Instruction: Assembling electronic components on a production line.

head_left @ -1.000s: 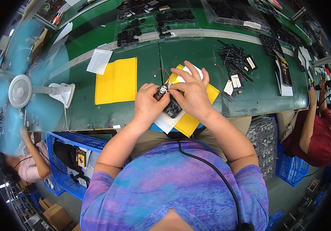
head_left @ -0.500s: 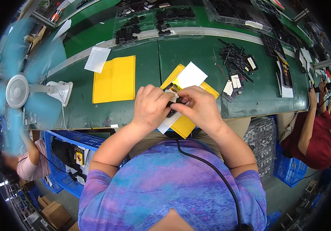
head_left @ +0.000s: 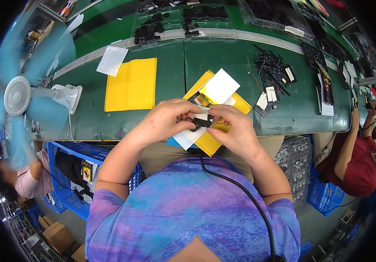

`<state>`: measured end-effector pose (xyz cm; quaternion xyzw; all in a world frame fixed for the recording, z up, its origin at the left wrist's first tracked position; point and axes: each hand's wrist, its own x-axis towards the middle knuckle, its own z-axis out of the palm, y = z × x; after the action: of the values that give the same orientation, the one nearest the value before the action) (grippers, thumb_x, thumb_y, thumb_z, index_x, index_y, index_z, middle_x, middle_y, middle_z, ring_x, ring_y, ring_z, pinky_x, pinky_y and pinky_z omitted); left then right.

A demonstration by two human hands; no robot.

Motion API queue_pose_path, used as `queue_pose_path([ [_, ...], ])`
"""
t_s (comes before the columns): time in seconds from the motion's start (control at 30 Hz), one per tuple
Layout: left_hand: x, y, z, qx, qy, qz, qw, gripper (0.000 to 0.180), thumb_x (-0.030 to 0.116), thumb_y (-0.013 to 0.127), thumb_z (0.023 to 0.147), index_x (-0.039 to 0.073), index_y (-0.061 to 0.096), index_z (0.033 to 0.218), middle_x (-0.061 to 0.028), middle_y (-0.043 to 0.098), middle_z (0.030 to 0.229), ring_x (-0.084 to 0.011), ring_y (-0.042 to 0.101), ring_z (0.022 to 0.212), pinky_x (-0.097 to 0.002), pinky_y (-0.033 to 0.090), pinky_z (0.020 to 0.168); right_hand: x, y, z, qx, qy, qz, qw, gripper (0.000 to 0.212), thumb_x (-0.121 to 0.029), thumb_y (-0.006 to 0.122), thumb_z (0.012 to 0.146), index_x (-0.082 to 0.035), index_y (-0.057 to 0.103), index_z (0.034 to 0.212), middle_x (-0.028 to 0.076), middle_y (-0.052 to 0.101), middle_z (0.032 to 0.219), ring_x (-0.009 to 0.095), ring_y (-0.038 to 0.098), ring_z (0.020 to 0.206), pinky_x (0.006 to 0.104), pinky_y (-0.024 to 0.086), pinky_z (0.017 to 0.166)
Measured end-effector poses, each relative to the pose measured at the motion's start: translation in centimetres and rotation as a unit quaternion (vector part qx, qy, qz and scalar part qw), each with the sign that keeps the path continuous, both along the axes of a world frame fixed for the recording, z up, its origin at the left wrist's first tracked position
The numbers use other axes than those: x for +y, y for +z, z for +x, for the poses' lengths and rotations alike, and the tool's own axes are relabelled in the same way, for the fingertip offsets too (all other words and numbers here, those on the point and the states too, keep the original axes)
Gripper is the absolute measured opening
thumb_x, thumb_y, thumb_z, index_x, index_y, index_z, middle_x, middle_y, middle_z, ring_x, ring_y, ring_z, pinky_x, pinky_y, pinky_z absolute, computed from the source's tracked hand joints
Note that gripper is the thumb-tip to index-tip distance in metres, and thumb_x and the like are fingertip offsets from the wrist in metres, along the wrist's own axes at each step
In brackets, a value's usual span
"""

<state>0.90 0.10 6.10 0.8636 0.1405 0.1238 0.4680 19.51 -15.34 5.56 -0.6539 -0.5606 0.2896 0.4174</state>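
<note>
Between my two hands is a small black plastic part (head_left: 204, 123) with a white strip on it. My left hand (head_left: 167, 120) pinches its left end between thumb and fingers. From the other side my right hand (head_left: 237, 130) grips the right end, thumb below and fingers above. Thin wires seem to show by the right fingertips, too small to be sure. Beneath the hands lie a yellow sheet (head_left: 208, 144) and white paper (head_left: 187, 136), overlapping at the table's near edge. A white card (head_left: 221, 85) lies just beyond the fingers, with a shiny yellow strip beside it.
Left on the green table (head_left: 153, 126) are a yellow folder (head_left: 131, 87), a white sheet (head_left: 112, 61) and a running fan (head_left: 18, 96). Rightward lies a heap of black parts (head_left: 270, 65). Trays of black pieces (head_left: 153, 30) stand behind. A blue crate (head_left: 67, 192) sits below left; co-workers flank both sides.
My hands have spread slightly apart, and more of the black part with its white strip shows between them. The left hand has tilted lower and flatter. The whole view has shifted a little.
</note>
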Motion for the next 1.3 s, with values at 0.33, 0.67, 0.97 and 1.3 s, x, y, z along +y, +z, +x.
queue_pose_path([
  [0.33, 0.4, -0.7, 0.1, 0.001, 0.103, -0.090, 0.991, 0.025, 0.001, 0.078, 0.080, 0.001, 0.072, 0.105, -0.0055, 0.067, 0.090, -0.0140, 0.062, 0.078, -0.0267, 0.050, 0.069, -0.8, -0.1, -0.8, -0.014, -0.029, 0.017, 0.999, 0.038, -0.008, 0.080, 0.076, 0.002, 0.069, 0.112, 0.016, 0.069, 0.120, 0.024, 0.073, 0.093, 0.0354, 0.058, 0.085],
  [0.67, -1.6, -2.3, -2.3, 0.016, 0.109, -0.034, 0.993, 0.030, -0.002, 0.082, 0.075, -0.001, 0.070, 0.103, -0.0103, 0.065, 0.098, -0.0181, 0.068, 0.082, -0.0285, 0.056, 0.074, -2.3, -2.0, -0.6, -0.081, -0.023, 0.064, 0.994, 0.038, -0.008, 0.082, 0.075, 0.001, 0.070, 0.111, 0.017, 0.068, 0.121, 0.033, 0.067, 0.109, 0.0392, 0.055, 0.093],
  [0.97, -4.1, -2.6, -1.0, 0.029, 0.146, -0.037, 0.988, 0.024, 0.005, 0.081, 0.078, -0.001, 0.070, 0.098, -0.0111, 0.065, 0.088, -0.0204, 0.071, 0.077, -0.0311, 0.058, 0.069, -3.4, -1.7, 1.1, -0.089, -0.018, 0.038, 0.995, 0.039, -0.008, 0.082, 0.074, 0.000, 0.072, 0.111, 0.017, 0.069, 0.122, 0.033, 0.067, 0.110, 0.0394, 0.055, 0.094],
  [1.3, -4.4, -2.4, -0.4, 0.059, 0.145, -0.071, 0.985, 0.032, 0.006, 0.082, 0.078, -0.003, 0.066, 0.103, -0.0125, 0.069, 0.092, -0.0195, 0.071, 0.080, -0.0306, 0.060, 0.072, -2.6, -0.6, 2.9, -0.097, 0.042, -0.003, 0.994, 0.037, -0.009, 0.082, 0.073, -0.001, 0.074, 0.109, 0.016, 0.071, 0.120, 0.034, 0.068, 0.107, 0.0403, 0.055, 0.094],
])
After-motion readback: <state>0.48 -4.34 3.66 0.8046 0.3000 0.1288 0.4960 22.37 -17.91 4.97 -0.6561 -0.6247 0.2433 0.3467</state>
